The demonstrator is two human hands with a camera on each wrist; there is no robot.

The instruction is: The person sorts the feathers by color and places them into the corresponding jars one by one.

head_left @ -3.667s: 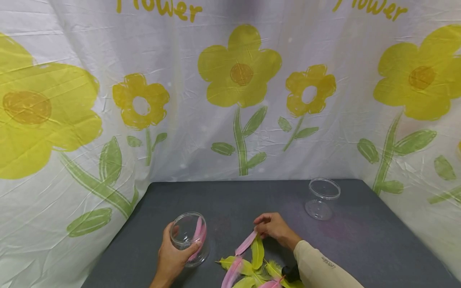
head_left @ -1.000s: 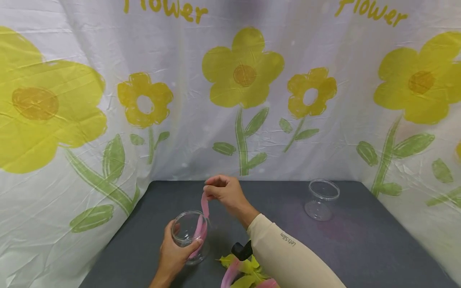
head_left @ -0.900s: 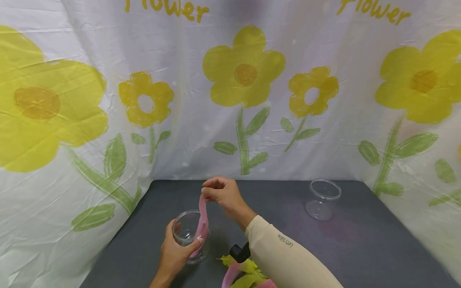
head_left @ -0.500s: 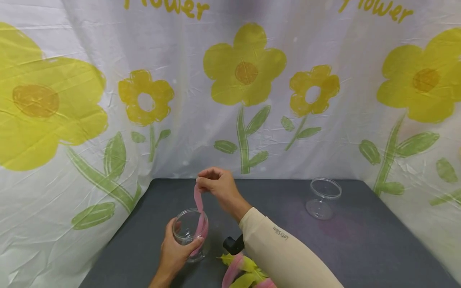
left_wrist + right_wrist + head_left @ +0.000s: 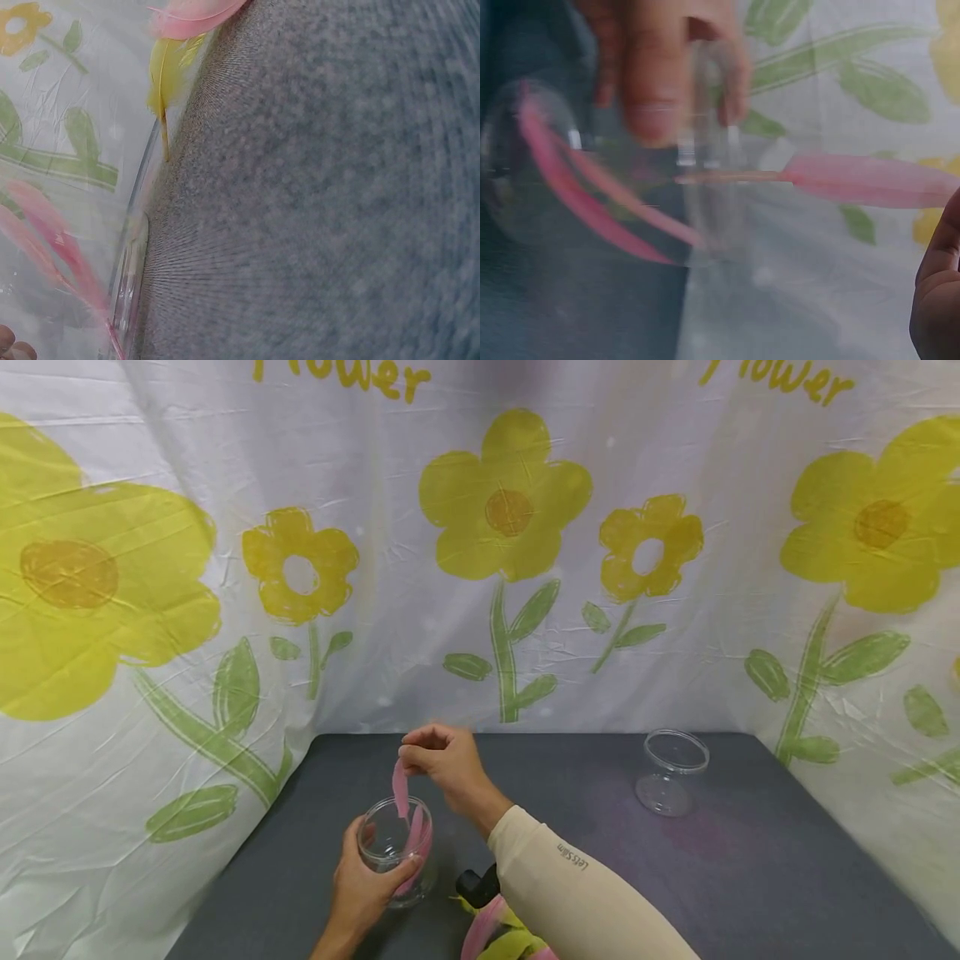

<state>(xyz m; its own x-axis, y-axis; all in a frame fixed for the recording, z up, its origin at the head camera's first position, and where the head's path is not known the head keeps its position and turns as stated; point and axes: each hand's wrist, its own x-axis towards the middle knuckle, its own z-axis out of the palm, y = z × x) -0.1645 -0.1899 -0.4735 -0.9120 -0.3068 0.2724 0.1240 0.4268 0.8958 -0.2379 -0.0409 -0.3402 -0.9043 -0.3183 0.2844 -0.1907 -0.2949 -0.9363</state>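
My left hand (image 5: 362,887) grips a clear jar (image 5: 381,860) around its side, with the thumb across the front. Inside the jar lean pink feathers (image 5: 415,839); two show through its wall in the right wrist view. Above the mouth, my right hand (image 5: 448,770) pinches another pink feather (image 5: 401,789) by its upper, vaned end. That feather hangs quill down, and in the right wrist view its bare quill (image 5: 735,177) reaches into the rim. A pile of pink and yellow-green feathers (image 5: 510,942) lies near the front, partly hidden by the right forearm.
A second clear jar (image 5: 671,772) stands at the back right of the dark grey table (image 5: 750,877). A black device (image 5: 477,887) sits under the right wrist. Flower-printed white cloth (image 5: 390,652) encloses the table behind and at the sides.
Since the oldest frame my right hand has lifted a pink feather off the pile and brought it left to the jar. Lately it shifted left and lower, the feather moving over the opening.
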